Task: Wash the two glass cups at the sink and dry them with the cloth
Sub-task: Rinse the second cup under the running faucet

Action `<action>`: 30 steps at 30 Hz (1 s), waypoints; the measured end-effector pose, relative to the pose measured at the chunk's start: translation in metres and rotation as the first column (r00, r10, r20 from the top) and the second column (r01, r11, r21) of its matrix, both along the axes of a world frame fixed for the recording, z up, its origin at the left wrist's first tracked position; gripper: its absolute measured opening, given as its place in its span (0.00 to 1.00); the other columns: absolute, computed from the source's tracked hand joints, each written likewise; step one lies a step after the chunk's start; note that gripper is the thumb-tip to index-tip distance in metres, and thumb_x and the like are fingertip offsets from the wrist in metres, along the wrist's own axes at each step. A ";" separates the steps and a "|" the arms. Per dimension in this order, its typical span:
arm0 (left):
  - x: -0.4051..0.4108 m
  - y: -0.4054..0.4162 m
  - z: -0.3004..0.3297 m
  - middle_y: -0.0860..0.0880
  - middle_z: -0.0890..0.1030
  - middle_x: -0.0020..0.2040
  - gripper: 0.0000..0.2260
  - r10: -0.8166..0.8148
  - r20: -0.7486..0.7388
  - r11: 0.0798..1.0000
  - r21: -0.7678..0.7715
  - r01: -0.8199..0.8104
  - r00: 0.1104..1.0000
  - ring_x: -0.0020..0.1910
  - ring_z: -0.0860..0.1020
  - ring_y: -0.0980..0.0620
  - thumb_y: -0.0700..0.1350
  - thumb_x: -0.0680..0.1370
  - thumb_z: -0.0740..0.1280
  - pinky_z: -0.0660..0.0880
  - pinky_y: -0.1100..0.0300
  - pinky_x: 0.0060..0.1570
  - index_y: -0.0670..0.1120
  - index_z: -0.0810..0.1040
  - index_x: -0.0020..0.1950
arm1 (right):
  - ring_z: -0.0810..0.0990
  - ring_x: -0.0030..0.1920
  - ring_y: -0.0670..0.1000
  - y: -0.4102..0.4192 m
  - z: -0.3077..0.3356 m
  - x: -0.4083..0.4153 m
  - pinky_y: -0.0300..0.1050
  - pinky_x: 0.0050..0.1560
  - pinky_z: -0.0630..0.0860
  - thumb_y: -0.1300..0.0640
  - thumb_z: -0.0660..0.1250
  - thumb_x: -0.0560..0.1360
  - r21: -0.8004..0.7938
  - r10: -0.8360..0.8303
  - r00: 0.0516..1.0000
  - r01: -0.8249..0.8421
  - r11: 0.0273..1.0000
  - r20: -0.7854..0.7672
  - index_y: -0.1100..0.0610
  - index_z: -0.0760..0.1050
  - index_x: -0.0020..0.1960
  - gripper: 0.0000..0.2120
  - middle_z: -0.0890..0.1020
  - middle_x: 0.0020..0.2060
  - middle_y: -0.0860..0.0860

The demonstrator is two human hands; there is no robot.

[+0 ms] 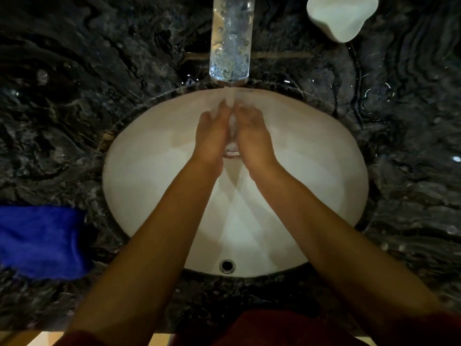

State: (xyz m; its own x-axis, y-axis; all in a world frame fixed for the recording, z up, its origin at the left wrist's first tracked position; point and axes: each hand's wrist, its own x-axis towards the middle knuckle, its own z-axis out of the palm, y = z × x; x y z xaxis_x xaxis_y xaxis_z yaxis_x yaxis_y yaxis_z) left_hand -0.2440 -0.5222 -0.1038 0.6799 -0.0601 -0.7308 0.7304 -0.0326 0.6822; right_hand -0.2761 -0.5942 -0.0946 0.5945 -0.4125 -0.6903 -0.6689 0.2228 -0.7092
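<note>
A clear glass cup (232, 148) is held between both hands over the white oval sink (139, 171), under water running from the tap (230, 38). My left hand (212, 132) grips the cup's left side and my right hand (253, 132) grips its right side. Only the cup's base and a strip of its wall show between the palms. The fingertips are blurred under the stream. A blue cloth (42, 240) lies on the dark marble counter at the left. A second glass cup is not in view.
The tap is a tall clear column above the sink's far rim. A white dish-like object (341, 13) sits on the dark marble counter (399, 146) at the back right. The overflow hole (227, 265) is in the sink's near wall.
</note>
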 end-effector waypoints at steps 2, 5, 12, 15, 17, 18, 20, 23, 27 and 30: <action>-0.001 -0.003 -0.001 0.37 0.85 0.47 0.21 -0.042 0.118 0.994 0.101 0.030 0.992 0.44 0.85 0.47 0.53 0.81 0.67 0.81 0.54 0.42 0.34 0.79 0.57 | 0.83 0.56 0.50 0.002 0.008 -0.009 0.47 0.58 0.79 0.44 0.56 0.85 -0.094 0.098 0.995 -0.097 0.991 0.009 0.52 0.65 0.78 0.24 0.82 0.59 0.50; -0.006 -0.004 0.003 0.43 0.85 0.44 0.25 -0.062 0.166 0.983 0.183 0.031 0.984 0.44 0.85 0.50 0.59 0.83 0.62 0.80 0.54 0.46 0.35 0.79 0.55 | 0.84 0.56 0.56 -0.003 0.014 -0.018 0.54 0.58 0.81 0.42 0.53 0.86 -0.236 0.310 0.948 -0.317 0.919 -0.067 0.54 0.58 0.80 0.27 0.83 0.59 0.55; 0.004 0.011 0.027 0.44 0.88 0.52 0.24 -0.238 -0.031 0.970 -0.058 0.236 0.971 0.52 0.86 0.45 0.62 0.85 0.54 0.80 0.44 0.62 0.49 0.84 0.56 | 0.85 0.36 0.55 -0.029 0.020 -0.020 0.53 0.41 0.83 0.28 0.58 0.77 -0.457 0.529 0.836 -0.531 0.714 -0.145 0.52 0.71 0.62 0.29 0.86 0.42 0.52; 0.004 0.020 0.033 0.39 0.85 0.59 0.29 -0.196 -0.224 0.952 -0.275 0.131 0.955 0.55 0.84 0.42 0.65 0.83 0.55 0.78 0.43 0.62 0.44 0.82 0.62 | 0.80 0.26 0.47 -0.044 0.027 -0.014 0.46 0.33 0.77 0.35 0.66 0.78 -0.320 0.422 0.905 -0.385 0.866 0.054 0.54 0.77 0.45 0.21 0.83 0.28 0.49; 0.001 0.026 0.036 0.37 0.83 0.59 0.31 -0.199 -0.273 0.923 -0.375 0.086 0.941 0.54 0.81 0.39 0.66 0.82 0.55 0.76 0.42 0.61 0.42 0.83 0.62 | 0.74 0.21 0.43 -0.052 0.033 -0.010 0.37 0.29 0.70 0.42 0.68 0.80 -0.200 0.377 0.913 -0.345 0.917 0.154 0.58 0.78 0.39 0.21 0.79 0.23 0.49; 0.000 0.028 0.039 0.37 0.83 0.55 0.32 -0.213 -0.278 0.912 -0.400 0.088 0.937 0.50 0.81 0.39 0.67 0.82 0.55 0.78 0.45 0.56 0.42 0.84 0.60 | 0.72 0.20 0.42 -0.055 0.038 -0.009 0.34 0.28 0.68 0.44 0.67 0.81 -0.154 0.385 0.907 -0.361 0.920 0.173 0.59 0.77 0.37 0.22 0.78 0.23 0.50; -0.003 0.033 0.040 0.38 0.81 0.51 0.33 -0.237 -0.282 0.903 -0.416 0.104 0.930 0.43 0.81 0.40 0.69 0.80 0.57 0.78 0.49 0.45 0.42 0.83 0.59 | 0.68 0.18 0.42 -0.059 0.045 -0.009 0.32 0.24 0.65 0.44 0.68 0.81 -0.076 0.402 0.899 -0.395 0.916 0.176 0.58 0.77 0.35 0.22 0.75 0.22 0.53; -0.010 0.039 0.048 0.38 0.80 0.51 0.34 -0.275 -0.294 0.883 -0.453 0.120 0.915 0.41 0.80 0.40 0.71 0.78 0.60 0.77 0.50 0.40 0.41 0.82 0.60 | 0.63 0.19 0.46 -0.061 0.053 -0.014 0.36 0.23 0.62 0.43 0.71 0.78 0.001 0.400 0.900 -0.407 0.914 0.173 0.58 0.79 0.35 0.21 0.72 0.20 0.51; -0.023 0.045 0.073 0.39 0.82 0.46 0.34 -0.230 -0.385 0.864 -0.503 0.006 0.894 0.36 0.81 0.42 0.70 0.79 0.59 0.79 0.53 0.37 0.40 0.81 0.58 | 0.68 0.23 0.48 -0.054 0.071 -0.025 0.41 0.28 0.67 0.36 0.70 0.76 -0.054 0.438 0.888 -0.435 0.899 0.135 0.60 0.80 0.33 0.28 0.76 0.24 0.54; -0.040 0.042 0.088 0.38 0.83 0.47 0.34 -0.139 -0.461 0.857 -0.499 -0.126 0.876 0.38 0.84 0.42 0.70 0.79 0.59 0.82 0.51 0.40 0.39 0.83 0.55 | 0.69 0.23 0.47 -0.050 0.082 -0.027 0.41 0.31 0.68 0.32 0.68 0.75 -0.094 0.459 0.888 -0.456 0.885 0.019 0.63 0.77 0.33 0.33 0.75 0.24 0.53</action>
